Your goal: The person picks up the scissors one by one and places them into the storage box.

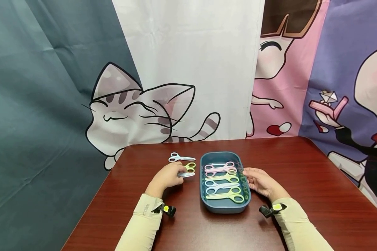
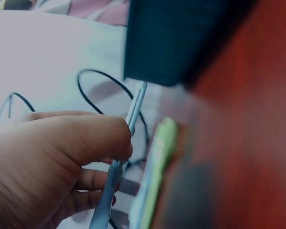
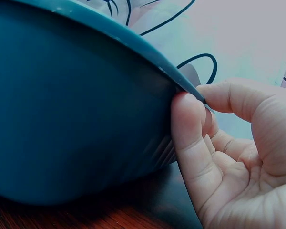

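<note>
My left hand (image 1: 166, 177) pinches a pair of light blue scissors (image 2: 137, 107) between thumb and fingers, its tip toward the bin. Just beyond that hand lies a pair of yellow-green scissors (image 1: 191, 165), partly covered by the fingers, and farther back another light blue pair (image 1: 186, 158). A dark blue plastic bin (image 1: 225, 210) stands on the table between my hands. Inside it several scissors lie side by side: pink pairs (image 1: 219, 169) at the back, then yellow-green and light blue ones (image 1: 221, 187). My right hand (image 1: 264, 182) grips the bin's right rim between thumb and fingers.
The reddish-brown table (image 1: 301, 181) reaches back to a printed cloth backdrop (image 1: 188, 52) with cartoon figures. A small black wrist camera (image 1: 169, 210) sits on the left sleeve, and another camera (image 1: 267, 211) on the right one.
</note>
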`<state>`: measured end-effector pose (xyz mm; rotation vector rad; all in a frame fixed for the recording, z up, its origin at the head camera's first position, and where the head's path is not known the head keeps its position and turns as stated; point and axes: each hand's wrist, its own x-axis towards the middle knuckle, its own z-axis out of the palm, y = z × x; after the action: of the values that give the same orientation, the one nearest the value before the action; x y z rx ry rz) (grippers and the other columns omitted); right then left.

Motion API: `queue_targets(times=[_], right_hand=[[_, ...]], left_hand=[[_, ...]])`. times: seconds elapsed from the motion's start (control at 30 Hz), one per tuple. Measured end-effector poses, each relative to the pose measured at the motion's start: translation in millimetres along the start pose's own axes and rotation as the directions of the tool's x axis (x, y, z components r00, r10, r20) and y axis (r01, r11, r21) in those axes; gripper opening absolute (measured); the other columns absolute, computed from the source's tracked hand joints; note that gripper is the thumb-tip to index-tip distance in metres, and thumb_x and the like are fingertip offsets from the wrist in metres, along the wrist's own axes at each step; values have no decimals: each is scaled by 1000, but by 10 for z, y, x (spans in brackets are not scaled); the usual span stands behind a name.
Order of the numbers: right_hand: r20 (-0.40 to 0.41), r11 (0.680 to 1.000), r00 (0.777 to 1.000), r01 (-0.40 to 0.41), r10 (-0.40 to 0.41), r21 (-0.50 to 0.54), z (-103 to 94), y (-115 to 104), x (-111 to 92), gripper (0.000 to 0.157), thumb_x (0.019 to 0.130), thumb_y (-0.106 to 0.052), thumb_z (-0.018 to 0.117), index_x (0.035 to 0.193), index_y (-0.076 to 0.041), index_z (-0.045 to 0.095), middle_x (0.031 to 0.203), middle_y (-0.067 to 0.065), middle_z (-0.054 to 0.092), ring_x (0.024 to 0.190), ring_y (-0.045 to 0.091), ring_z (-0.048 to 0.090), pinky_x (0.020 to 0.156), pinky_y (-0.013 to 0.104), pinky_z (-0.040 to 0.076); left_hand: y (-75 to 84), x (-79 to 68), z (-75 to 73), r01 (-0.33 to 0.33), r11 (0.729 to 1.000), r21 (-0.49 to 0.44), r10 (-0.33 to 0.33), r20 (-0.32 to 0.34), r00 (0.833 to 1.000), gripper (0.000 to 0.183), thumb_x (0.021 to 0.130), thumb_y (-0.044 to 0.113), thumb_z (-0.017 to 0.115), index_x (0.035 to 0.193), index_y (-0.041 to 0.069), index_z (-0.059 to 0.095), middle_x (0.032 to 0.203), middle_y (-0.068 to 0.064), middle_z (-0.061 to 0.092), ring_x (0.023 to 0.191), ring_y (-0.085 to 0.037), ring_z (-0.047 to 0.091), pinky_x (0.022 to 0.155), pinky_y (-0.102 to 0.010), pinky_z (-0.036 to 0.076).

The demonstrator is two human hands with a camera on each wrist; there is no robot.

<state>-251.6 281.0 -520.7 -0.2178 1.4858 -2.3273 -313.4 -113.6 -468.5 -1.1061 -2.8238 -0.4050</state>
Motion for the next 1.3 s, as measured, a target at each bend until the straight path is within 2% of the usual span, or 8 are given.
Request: queue_targets(times=[0.17,0.33,0.47,0.6,0.73,0.9,1.13,1.3], right_hand=[[-7,1000,1000,-4,4,-7,-5,15,-6,27,107,-3,40,104,-10,66,88,-1,72,73,7,66,64,18,59],[-12,1000,1000,-2,2,-6,-10,9,-2,26,107,-3,41,105,-10,66,89,0,71,72,7,65,65,19,59],[-18,1000,1000,-8,8,-3,-23,7,-3,26,107,-3,42,104,-10,67,89,0,71,72,7,64,65,19,60],[-11,1000,1000,-10,10,7,-31,9,-3,26,107,-3,42,104,-10,67,88,0,71,71,7,64,65,19,60],[0,1000,1000,-3,3,12,-23,6,-1,27,107,-2,41,103,-10,67,86,-1,71,70,7,64,64,19,60],[4,1000,1000,8,-8,5,-21,-2,13,27,107,-2,41,104,-9,67,86,0,71,69,7,64,64,19,60],[-12,1000,1000,-1,1,-1,-34,8,14,25,106,-2,42,105,-8,66,86,0,70,69,7,64,63,18,59],[2,1000,1000,4,-4,1,-31,-5,-4,24,106,-2,43,104,-9,66,87,0,70,70,7,64,63,18,59]], left_hand=[[232,118,-210,2,1000,-4,-2,-10,1000,22,82,12,71,103,18,75,101,5,63,82,-11,55,73,-26,51],[489,290,-385,-30,999,-36,29,-34,999,19,83,11,71,98,21,75,92,10,57,77,-11,54,66,-24,49],[669,432,-444,-60,998,-31,60,-23,998,20,83,12,70,101,21,75,94,9,57,80,-11,53,66,-24,47],[846,558,-467,-72,997,-13,72,21,997,24,86,15,72,109,20,75,101,7,60,85,-12,54,72,-24,48],[981,679,-454,-68,997,-24,69,69,995,28,85,16,72,113,20,74,105,7,61,89,-12,55,78,-24,50],[1112,826,-366,-65,996,-55,70,89,994,26,87,18,72,113,20,74,104,7,61,90,-11,55,80,-24,51],[1235,968,-151,-36,998,-59,45,159,986,28,90,19,72,118,19,72,105,5,62,92,-11,54,80,-25,51],[1285,1024,24,-37,999,-19,40,207,977,30,89,18,72,119,19,71,107,5,63,91,-10,55,79,-25,51]])
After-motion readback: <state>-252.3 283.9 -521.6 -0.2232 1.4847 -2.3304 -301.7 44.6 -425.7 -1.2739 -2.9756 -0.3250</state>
